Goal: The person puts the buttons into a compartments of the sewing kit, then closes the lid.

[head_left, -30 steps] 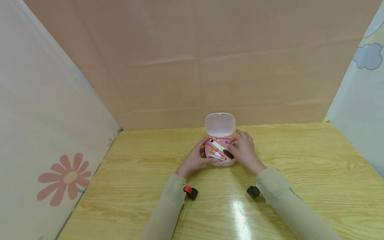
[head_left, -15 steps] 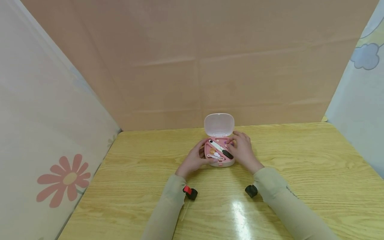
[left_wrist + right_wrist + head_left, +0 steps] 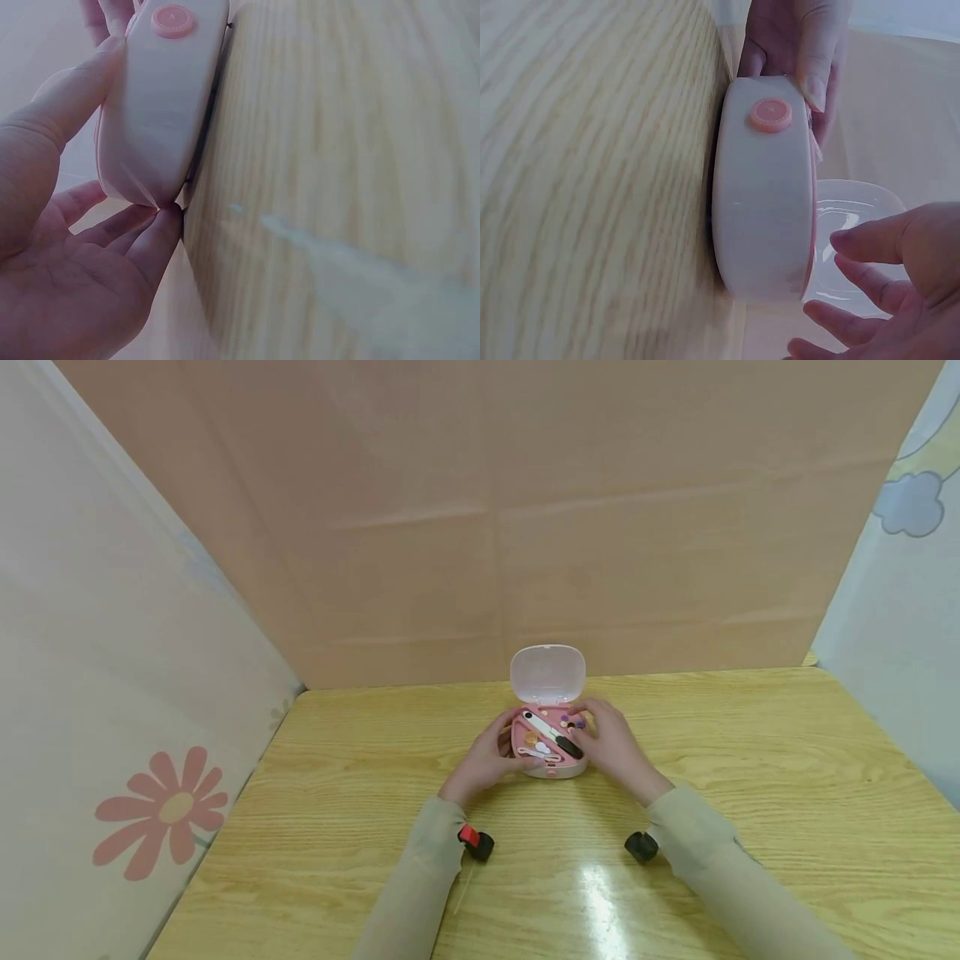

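Note:
A small white box (image 3: 567,771) with a pink divided tray stands on the table, its clear lid (image 3: 547,673) raised. Diagonally across the tray lies a slim white-and-black tool (image 3: 542,726). Left of it are a gold round piece (image 3: 531,738) and a looped white strip (image 3: 551,758); small purple and pale pieces (image 3: 565,718) lie on the right. My left hand (image 3: 483,762) grips the box's left side, thumb at the front edge. Over the right compartment hovers my right hand (image 3: 613,745), thumb and fingers apart, nothing visible between them. The right wrist view shows a pink round button (image 3: 771,115) on the box front.
The wooden table (image 3: 345,760) meets a tan backdrop (image 3: 390,568) just behind the box. White patterned panels stand on the left (image 3: 135,677) and right. A black wrist mount sits on each forearm, near the tabletop.
My right hand has shifted slightly over the right compartment; its fingers are lower and more purple pieces show. The left hand keeps its hold on the box.

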### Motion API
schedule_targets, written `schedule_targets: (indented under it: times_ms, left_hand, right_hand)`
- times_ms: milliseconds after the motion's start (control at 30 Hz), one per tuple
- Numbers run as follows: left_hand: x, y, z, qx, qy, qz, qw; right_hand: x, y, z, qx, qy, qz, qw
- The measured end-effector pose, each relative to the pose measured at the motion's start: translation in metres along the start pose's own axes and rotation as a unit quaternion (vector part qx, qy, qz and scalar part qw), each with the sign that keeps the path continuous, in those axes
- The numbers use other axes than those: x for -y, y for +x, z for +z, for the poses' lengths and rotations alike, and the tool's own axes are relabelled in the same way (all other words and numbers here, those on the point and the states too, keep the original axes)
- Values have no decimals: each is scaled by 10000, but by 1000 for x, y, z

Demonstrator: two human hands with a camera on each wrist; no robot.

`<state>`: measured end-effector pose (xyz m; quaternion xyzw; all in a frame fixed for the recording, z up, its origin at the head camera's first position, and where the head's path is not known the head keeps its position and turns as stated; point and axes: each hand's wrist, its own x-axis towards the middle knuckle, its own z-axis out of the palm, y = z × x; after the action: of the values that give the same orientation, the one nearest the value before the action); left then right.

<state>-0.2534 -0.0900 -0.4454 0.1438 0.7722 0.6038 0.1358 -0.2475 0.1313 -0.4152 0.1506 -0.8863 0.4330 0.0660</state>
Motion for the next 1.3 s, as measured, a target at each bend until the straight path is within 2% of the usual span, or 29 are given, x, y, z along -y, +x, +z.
schedule_targets:
  times_ms: [333, 633, 900, 1000, 1300]
  left_hand:
    - [-2, -1, 0, -36, 19, 19, 10000]
    - [-3, -1, 0, -67, 2, 42, 10000]
    - [-2, -2, 1, -11, -36, 120, 9999]
    - [-2, -2, 0, -7, -46, 102, 9999]
    - [1, -1, 0, 32, 1, 124, 9999]
  right_hand:
    - [2, -16, -18, 399, 57, 132, 9991]
    - [-5, -24, -37, 799, 758, 338, 9933]
    - [-20, -31, -58, 1053, 1140, 744, 9851]
    - [-27, -28, -64, 1115, 1487, 827, 9791]
    - [-42, -3, -71, 1186, 2824, 1059, 9460]
